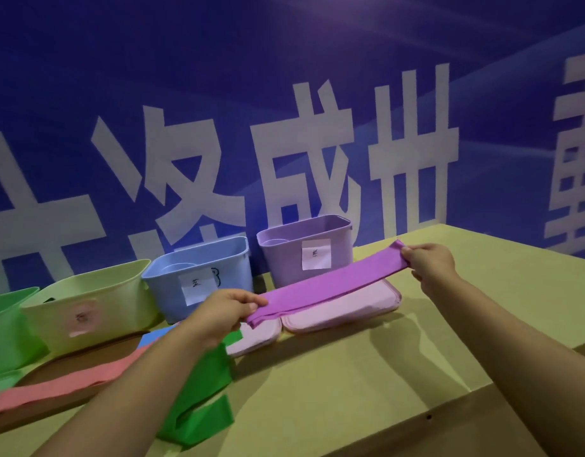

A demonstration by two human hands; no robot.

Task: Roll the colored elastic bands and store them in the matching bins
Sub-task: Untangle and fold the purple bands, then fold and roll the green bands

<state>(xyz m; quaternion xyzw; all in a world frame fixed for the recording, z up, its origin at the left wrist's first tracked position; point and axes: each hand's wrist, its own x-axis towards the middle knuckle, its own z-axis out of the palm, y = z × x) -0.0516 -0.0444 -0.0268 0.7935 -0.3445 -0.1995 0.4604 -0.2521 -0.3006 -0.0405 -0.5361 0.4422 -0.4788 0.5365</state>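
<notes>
Head view is showing both hands, the left hand [230, 310] and right hand [428, 260], pinching opposite ends of the purple band [324, 285] at frame center, which looks soft, light, stretchy, best gripped by its ends.

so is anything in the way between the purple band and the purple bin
Nothing visible blocks it. The purple band is stretched between the left hand and right hand, held above the pink pouch, and the purple bin sits open-topped just behind it. It isn't rolled yet.
</notes>
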